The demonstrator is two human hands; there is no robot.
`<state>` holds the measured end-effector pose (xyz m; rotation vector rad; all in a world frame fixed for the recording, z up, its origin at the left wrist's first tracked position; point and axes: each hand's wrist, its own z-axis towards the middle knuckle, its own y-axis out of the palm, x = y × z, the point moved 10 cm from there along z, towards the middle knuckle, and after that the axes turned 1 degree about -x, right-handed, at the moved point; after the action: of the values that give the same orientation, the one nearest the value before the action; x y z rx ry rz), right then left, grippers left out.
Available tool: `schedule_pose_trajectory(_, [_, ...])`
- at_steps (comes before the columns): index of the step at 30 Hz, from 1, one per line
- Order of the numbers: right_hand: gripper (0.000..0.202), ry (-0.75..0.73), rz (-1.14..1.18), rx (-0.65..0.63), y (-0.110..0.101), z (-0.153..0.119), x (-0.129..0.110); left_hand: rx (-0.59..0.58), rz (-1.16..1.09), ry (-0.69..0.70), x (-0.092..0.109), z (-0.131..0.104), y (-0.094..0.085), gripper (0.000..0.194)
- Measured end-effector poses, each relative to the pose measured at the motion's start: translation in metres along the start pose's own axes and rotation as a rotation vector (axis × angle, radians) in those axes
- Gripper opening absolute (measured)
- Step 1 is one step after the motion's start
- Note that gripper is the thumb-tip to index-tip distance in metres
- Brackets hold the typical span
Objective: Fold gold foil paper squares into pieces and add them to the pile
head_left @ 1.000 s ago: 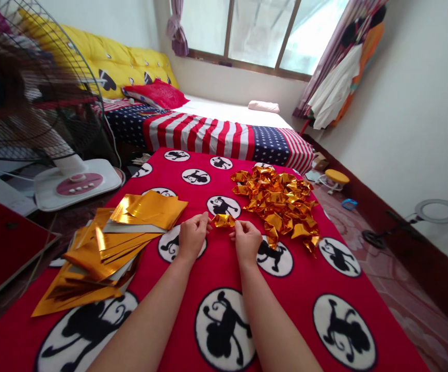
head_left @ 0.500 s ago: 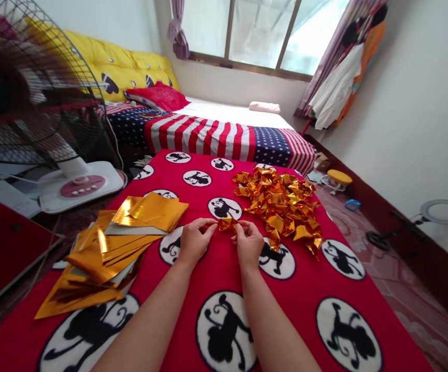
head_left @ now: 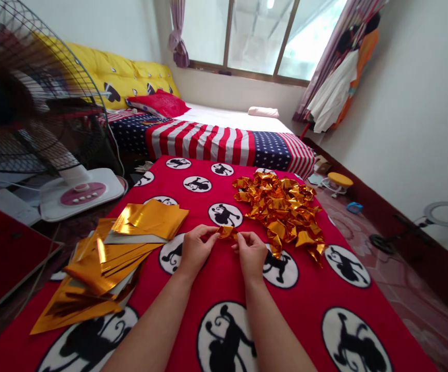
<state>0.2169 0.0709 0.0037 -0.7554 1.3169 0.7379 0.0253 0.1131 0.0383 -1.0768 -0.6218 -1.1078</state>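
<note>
one folded foil piece [head_left: 227,233] sits between the fingertips, its left end pinched by the left hand [head_left: 197,250], its right by the right hand [head_left: 252,253]. an uneven tug could tear or crush it, and a draught from the fan [head_left: 53,147], far left of the fingers, might scatter the loose gold sheets [head_left: 131,251] nearer on that side. no brand, label or writing is readable.

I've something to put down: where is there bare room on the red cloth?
The red cloth is bare right of the right forearm, nearer than the folded gold pile, and beyond the left hand, between that pile and the gold sheets. Crowded: under both heaps.
</note>
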Motion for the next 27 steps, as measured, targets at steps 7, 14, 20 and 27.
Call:
schedule_pose_trajectory(7, [0.031, 0.013, 0.043, 0.050, -0.020, 0.001, 0.002, 0.062, -0.031, -0.098, -0.018, 0.001, -0.005, 0.021])
schedule_pose_trajectory(14, [0.027, -0.069, 0.044, 0.110, -0.022, 0.031, -0.016, 0.035, -0.025, -0.135, -0.019, 0.002, -0.002, 0.017])
schedule_pose_trajectory(20, [0.025, -0.228, -0.081, 0.194, -0.017, 0.076, -0.040, 0.042, -0.014, -0.146, -0.021, 0.002, -0.004, 0.016])
schedule_pose_trajectory(27, [0.022, -0.238, -0.182, 0.018, 0.006, 0.017, -0.020, 0.022, -0.004, -0.128, -0.020, 0.003, -0.002, 0.015])
